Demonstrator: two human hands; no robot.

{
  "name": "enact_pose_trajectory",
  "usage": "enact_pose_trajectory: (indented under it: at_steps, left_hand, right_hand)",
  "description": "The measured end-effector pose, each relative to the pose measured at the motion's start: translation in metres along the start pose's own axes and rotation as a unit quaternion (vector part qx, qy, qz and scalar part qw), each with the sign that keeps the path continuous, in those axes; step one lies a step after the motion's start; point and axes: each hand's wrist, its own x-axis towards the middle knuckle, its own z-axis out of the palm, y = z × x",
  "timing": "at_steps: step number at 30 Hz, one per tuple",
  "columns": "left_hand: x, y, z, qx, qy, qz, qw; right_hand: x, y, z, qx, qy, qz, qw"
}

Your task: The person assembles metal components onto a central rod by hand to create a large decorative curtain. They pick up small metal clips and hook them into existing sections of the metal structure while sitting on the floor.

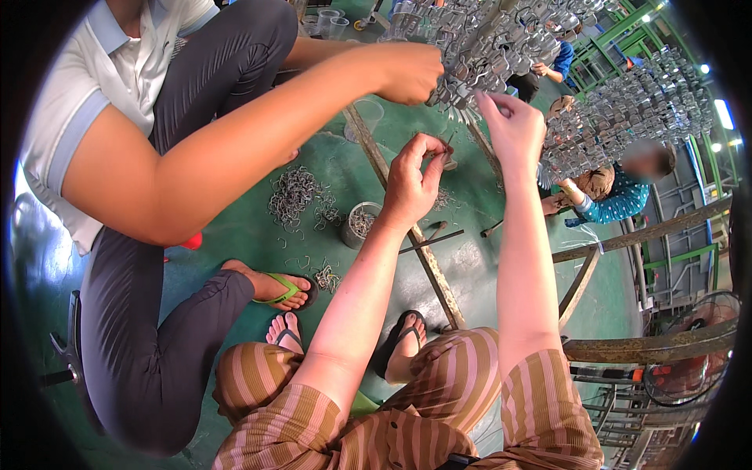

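Left hand (pixel 419 176), centre: fingers pinching a small piece (pixel 450 143). Right hand (pixel 517 133), upper right of centre: fingers reaching clips (pixel 489 63) hanging at upper centre, grip unclear. Step, seemingly: handling clips; next move calling for careful fingertip aim.

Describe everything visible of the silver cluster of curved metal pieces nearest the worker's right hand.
The silver cluster of curved metal pieces looks shiny, its parts packed in overlapping layers. It extends past the upper edge. At its lower end are a co-worker's bare hand and the person's right hand; exact contact unclear.
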Motion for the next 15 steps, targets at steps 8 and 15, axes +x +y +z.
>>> enact_pose_trajectory:
  at_steps: [8,15]
  left_hand:
    - [-0.004,-0.007,-0.002,0.044,0.005,0.005,0.999]
    - [-0.003,-0.012,0.003,0.057,-0.002,0.003,0.998]
  right_hand:
    - [0.025,0.016,0.027,-0.097,0.08,0.008,0.992]
    - [0.025,0.031,0.015,-0.09,0.069,0.002,0.994]
